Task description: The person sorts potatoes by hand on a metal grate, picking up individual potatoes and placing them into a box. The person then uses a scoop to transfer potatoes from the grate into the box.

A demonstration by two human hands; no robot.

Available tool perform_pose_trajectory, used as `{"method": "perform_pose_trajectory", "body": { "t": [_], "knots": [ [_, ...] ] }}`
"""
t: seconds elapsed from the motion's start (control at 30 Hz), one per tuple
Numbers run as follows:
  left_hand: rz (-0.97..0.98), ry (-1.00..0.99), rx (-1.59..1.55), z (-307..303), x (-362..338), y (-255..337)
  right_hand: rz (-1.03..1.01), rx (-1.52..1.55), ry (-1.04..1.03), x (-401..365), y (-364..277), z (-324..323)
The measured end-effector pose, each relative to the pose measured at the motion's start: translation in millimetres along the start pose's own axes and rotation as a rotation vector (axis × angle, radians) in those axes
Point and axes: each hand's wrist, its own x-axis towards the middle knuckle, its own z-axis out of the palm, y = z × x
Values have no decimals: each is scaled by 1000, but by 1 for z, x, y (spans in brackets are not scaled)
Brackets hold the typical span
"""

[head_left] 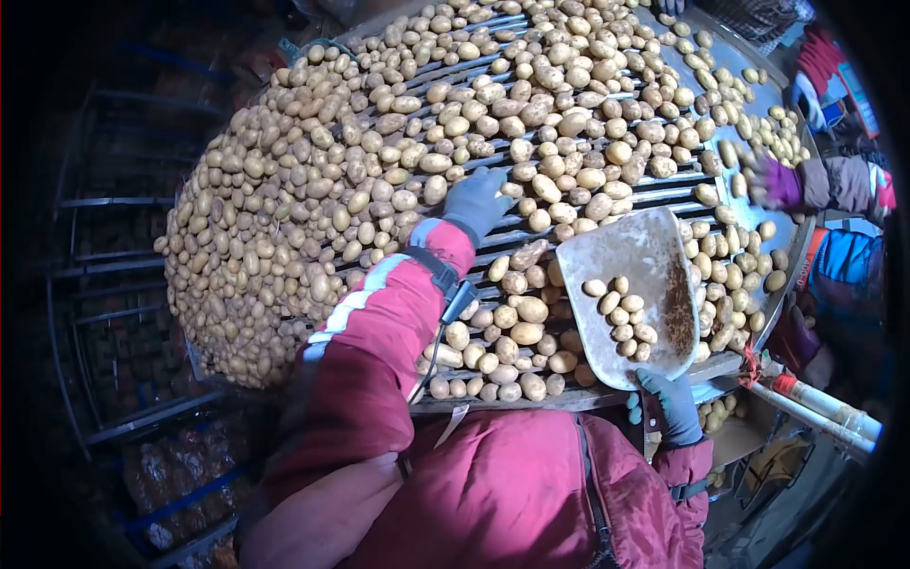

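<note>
My left hand (477,201), in a grey-blue glove, reaches over the potatoes (313,180) spread on a slatted metal rack (493,248). Its fingers point away from me and touch or nearly touch potatoes between the bars; none is visibly gripped. Near the front edge my right hand (671,408), gloved too, is closed around the dark handle (651,414) of a worn, whitish scoop (592,256). Several small potatoes (623,318) lie inside the scoop, toward its handle end. The scoop rests over the potatoes at the front right of the rack.
A co-worker's purple-gloved hand (779,183) is among potatoes at the right side. Two pale pipes (820,408) tied with red cord jut out at the front right. Dark metal racks (118,313) stand on the left. More potatoes (718,411) sit below the front edge.
</note>
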Motion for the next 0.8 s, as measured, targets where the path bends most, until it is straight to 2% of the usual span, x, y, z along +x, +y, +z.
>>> {"method": "perform_pose_trajectory", "body": {
  "t": [0.1, 0.17, 0.23, 0.27, 0.3, 0.37, 0.47, 0.5, 0.57, 0.63, 0.7, 0.77, 0.8],
  "knots": [
    [-35, 8, -221, -11, -2, -1, 57, -55, 8, -5, 0, -2],
    [-21, -22, -614, -26, -19, 25, 81, -61, -14, -3, 2, -1],
    [128, -93, -951, -52, -46, 68, 34, 53, -4, -2, 5, 5],
    [34, -222, -879, -70, -55, 89, 36, 48, -10, 0, 5, 6],
    [30, -218, -877, -64, -55, 79, 36, 64, -27, 1, 6, 7],
    [345, 137, -543, -31, -46, 32, 35, 79, -43, 3, 7, 8],
    [-212, 190, -895, 52, -20, -97, 19, 90, -39, 3, 11, 7],
    [-130, 190, -318, 8, -21, -90, 24, 99, -30, 3, 12, 8],
    [-156, 133, -212, -36, -22, -57, 41, 100, -24, -1, 14, 11],
    [-270, 135, -466, -58, -43, 2, 29, 70, -5, 0, 10, 18],
    [310, 136, -130, -7, -64, 3, 27, 81, -6, 3, 11, 21],
    [172, 129, -427, 42, -71, -3, -36, 94, 6, 3, 11, 26],
    [172, 121, -430, 34, -69, -9, -29, 97, 11, 4, 13, 26]
  ]
}}
